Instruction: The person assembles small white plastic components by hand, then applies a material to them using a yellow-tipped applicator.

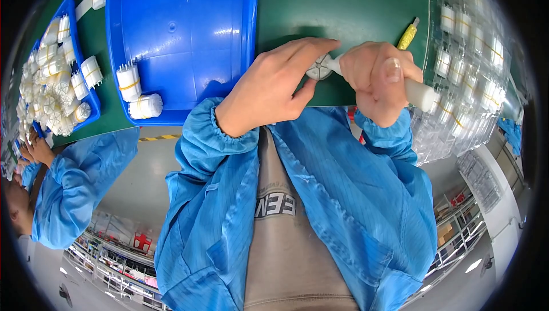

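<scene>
Between the thumb and fingers of my left hand [271, 79] is a white round bundle [318, 68], its segmented end facing up. My left hand is closed around it over the green table. My right hand [383, 76] is wrapped around a white tool [420, 94] with a thick, round-ended handle. The tool's narrow white front reaches the edge of the bundle's top. My right fist hides the middle of the tool, so its exact kind cannot be made out.
A blue tray [183, 36] holds two white bundles with yellow bands [129, 82]. Further left, another blue tray [94, 102] is heaped with similar bundles. At right are clear plastic trays of bundles [457, 70] and a yellow-handled cutter [407, 36]. A co-worker's hands [39, 149] are at far left.
</scene>
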